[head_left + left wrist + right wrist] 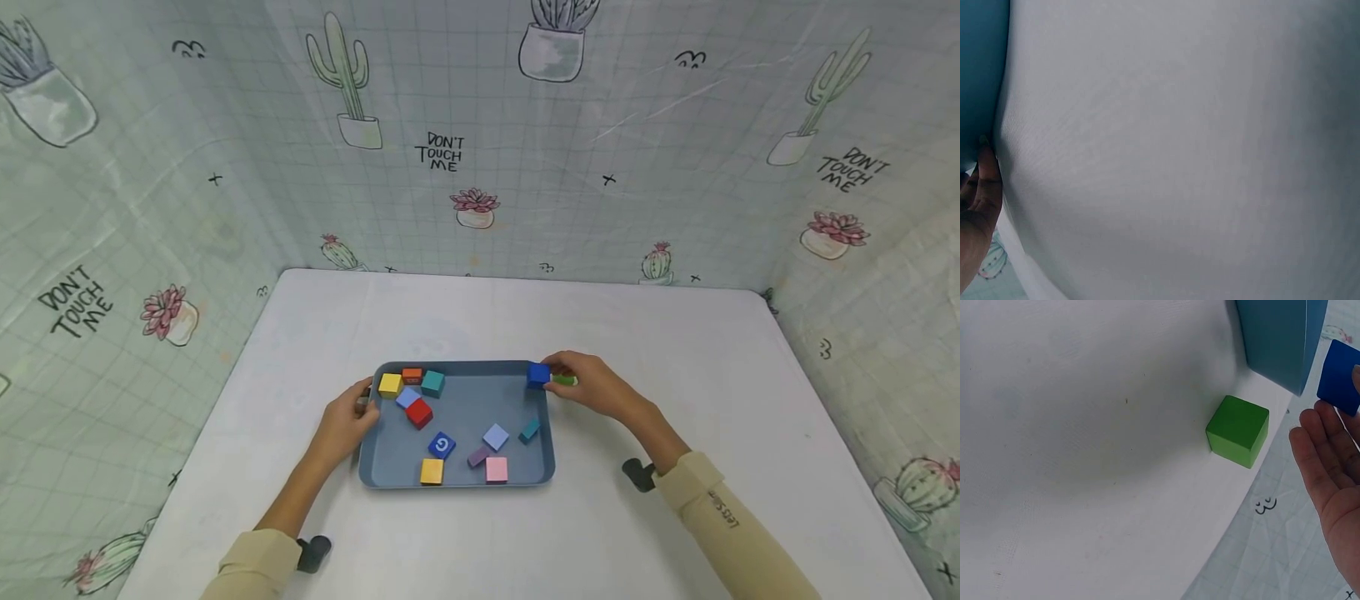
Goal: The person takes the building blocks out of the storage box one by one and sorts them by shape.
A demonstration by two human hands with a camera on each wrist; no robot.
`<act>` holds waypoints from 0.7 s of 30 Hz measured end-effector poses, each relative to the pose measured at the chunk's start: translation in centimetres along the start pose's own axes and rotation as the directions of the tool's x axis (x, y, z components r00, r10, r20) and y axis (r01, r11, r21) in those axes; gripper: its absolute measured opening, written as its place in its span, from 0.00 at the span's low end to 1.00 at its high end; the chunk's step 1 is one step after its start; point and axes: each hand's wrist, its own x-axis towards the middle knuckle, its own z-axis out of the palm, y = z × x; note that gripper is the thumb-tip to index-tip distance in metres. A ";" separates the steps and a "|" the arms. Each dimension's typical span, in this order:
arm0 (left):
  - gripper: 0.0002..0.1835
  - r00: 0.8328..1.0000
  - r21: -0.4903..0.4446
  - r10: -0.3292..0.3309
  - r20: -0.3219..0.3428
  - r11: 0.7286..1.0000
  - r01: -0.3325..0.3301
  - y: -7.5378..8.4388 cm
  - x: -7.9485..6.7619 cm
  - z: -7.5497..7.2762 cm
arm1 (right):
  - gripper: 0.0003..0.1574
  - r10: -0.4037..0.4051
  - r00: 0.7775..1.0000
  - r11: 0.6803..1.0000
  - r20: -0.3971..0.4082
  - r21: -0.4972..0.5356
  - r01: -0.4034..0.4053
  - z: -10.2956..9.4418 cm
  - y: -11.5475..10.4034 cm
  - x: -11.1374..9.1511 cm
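Observation:
At the tray's far right corner, a dark blue block is pinched between the thumb and fingers of my right hand. In the right wrist view, the same blue block is raised off the table. A green block sits on the table outside the tray, partly hidden under my right hand in the head view. My left hand holds the left edge of the blue-grey tray; the left wrist view shows its fingers against the tray's outer wall.
Inside the tray lie several blocks: yellow, orange, teal, red, blue with a letter, pink, and purple. A white table supports the tray, with patterned cloth behind and beside it.

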 end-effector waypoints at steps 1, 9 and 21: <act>0.28 1.000 -0.001 -0.001 0.000 1.000 0.001 0.0 0.0 0.0 | 0.24 -0.001 1.000 1.000 -0.001 -0.001 0.001 0.0 0.0 -0.1; 0.28 1.000 0.000 0.010 0.002 1.000 -0.010 0.2 0.0 0.0 | 0.24 -0.013 1.000 1.000 -0.013 0.014 0.013 -0.2 0.2 -0.1; 0.28 1.000 0.011 0.018 -0.004 1.000 -0.018 0.3 -0.1 -0.2 | 0.24 -0.007 1.000 1.000 -0.004 0.028 0.007 -0.8 0.3 -0.2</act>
